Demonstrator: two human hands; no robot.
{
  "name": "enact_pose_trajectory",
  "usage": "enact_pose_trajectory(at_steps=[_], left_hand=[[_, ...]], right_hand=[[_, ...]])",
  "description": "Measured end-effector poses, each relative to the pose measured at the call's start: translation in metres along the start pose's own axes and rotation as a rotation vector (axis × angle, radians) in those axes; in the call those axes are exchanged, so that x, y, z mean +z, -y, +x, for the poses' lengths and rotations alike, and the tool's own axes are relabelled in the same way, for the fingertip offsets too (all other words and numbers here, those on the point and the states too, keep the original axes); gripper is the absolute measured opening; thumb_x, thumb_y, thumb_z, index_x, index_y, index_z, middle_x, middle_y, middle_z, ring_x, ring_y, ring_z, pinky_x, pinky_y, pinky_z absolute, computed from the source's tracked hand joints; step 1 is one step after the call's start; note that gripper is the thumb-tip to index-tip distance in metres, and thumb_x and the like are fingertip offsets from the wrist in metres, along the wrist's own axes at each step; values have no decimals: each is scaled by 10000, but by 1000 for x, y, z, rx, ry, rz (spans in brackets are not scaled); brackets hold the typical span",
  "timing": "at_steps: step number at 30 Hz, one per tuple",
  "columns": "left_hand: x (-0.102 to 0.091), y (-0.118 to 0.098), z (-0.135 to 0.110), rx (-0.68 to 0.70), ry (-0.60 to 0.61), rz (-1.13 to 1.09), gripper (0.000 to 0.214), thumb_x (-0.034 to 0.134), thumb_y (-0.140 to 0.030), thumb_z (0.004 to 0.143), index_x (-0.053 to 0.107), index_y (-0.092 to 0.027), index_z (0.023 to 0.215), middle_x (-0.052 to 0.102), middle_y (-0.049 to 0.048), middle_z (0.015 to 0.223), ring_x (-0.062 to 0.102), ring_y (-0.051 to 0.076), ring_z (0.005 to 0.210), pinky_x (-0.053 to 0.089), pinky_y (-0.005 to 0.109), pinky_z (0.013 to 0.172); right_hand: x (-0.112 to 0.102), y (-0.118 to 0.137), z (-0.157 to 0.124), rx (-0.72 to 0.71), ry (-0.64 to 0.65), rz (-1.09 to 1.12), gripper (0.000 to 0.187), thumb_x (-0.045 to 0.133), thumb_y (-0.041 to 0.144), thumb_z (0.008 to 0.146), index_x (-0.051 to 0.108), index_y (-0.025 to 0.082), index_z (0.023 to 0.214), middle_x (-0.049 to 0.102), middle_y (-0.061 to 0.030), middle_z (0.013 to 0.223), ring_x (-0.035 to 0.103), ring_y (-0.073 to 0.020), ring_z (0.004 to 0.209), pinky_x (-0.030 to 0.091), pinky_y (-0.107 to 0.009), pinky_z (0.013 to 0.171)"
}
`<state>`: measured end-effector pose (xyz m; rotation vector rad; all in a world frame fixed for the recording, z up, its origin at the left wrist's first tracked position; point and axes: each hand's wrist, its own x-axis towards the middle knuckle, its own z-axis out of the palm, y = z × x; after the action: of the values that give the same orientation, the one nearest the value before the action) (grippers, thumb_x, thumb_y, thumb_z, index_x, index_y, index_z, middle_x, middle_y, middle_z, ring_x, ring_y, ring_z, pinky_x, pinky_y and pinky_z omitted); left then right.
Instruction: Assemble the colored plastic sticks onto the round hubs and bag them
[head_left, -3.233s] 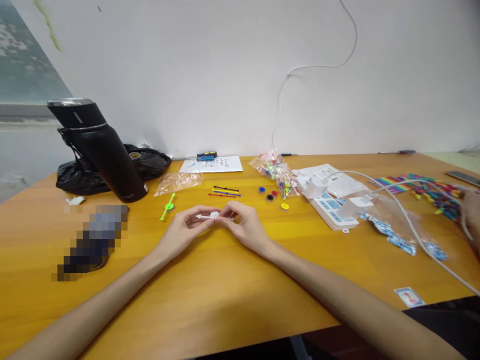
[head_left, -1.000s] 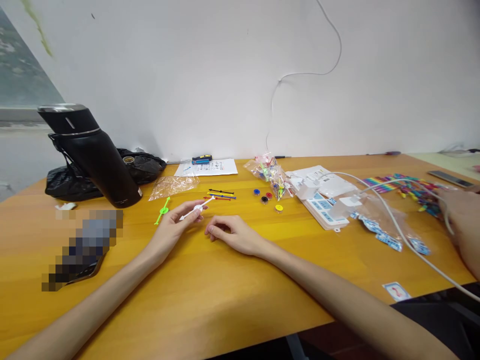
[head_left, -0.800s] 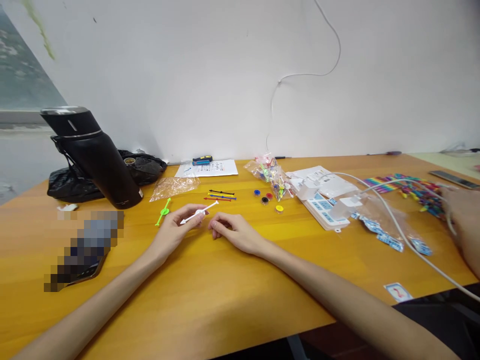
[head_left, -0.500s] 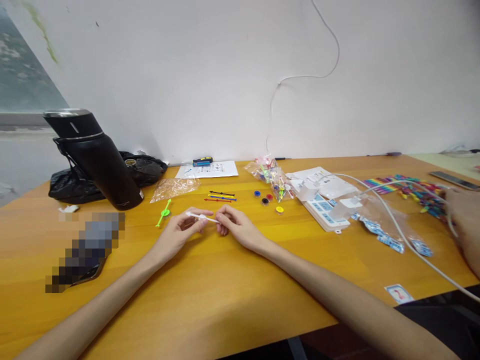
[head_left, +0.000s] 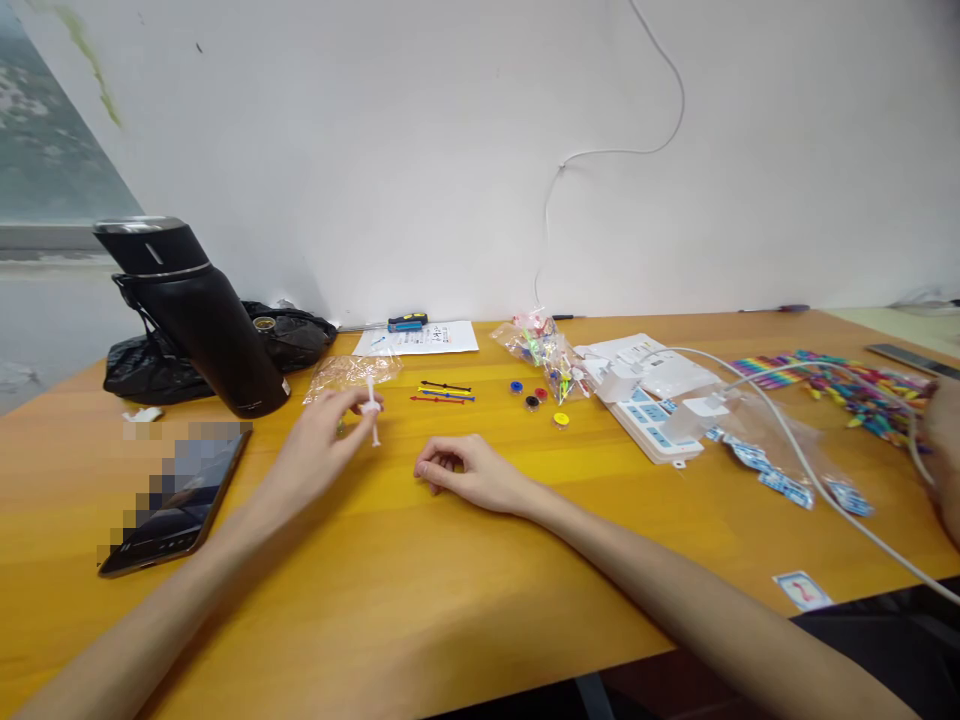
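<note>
My left hand is closed on a white arrow spinner, pinched at its round middle between thumb and fingers above the table. The arrow stands nearly upright in the view. Behind this hand, most of the green spinner is hidden. My right hand rests on the table with its fingers curled in, and nothing shows in it. Beyond the hands lie several loose plastic arrows in black, yellow, blue and red. To their right are several round bases: blue, red, black and yellow.
A phone and a black bottle are on the left. Clear bags lie behind. A power strip with white cables stands right, near a colourful pile and another person's hand.
My left hand has moved left and away from my right hand, carrying the white spinner, which has turned upright. My right hand has let go of it and stays near its place.
</note>
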<state>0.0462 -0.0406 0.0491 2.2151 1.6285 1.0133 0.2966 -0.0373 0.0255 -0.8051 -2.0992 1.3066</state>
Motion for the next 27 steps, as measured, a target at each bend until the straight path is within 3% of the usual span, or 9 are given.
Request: enact_pose_trajectory(at_steps=[3,5,9,13,19,27], left_hand=[[-22,35,12,-131,-102,171,360,393,-458,993,661,-225,1054,726,74,1043,627,285,979,464,395,904],[-31,62,16,-223,-41,267,374,363,-437,980,667,-221,982,725,78,1012,637,290,948,471,395,879],[-32,94,15,-210,104,372,395,352,-424,937,652,-191,828,696,126,926,659,304,927,489,376,837],[-23,88,11,-197,173,400,370,359,-464,949,606,-204,856,685,106,909,647,288,842,464,367,760],[-13,79,8,-121,150,424,324,348,-449,969,549,-220,857,637,93,892,620,287,889,453,373,801],[-10,73,6,-135,128,510,297,341,-419,989,508,-222,842,609,100,918,618,301,896,446,393,805]], right_hand=[[0,0,0,5,0,-8,260,598,421,974,672,179,913,689,-12,745,618,-143,697,470,-253,689],[0,0,0,3,0,-16,262,597,425,974,674,181,915,690,-12,746,619,-144,698,469,-252,684],[0,-2,0,2,0,-32,264,596,429,975,675,183,922,691,-12,747,612,-144,694,462,-251,672],[0,-2,0,-3,2,-31,254,595,421,976,672,186,916,691,-9,752,612,-140,700,457,-247,679],[0,-2,0,-6,7,-28,235,590,395,979,666,183,912,681,-5,748,601,-135,689,451,-243,674],[0,0,0,10,4,-20,200,596,354,975,663,175,913,681,-9,743,609,-138,687,459,-245,678]])
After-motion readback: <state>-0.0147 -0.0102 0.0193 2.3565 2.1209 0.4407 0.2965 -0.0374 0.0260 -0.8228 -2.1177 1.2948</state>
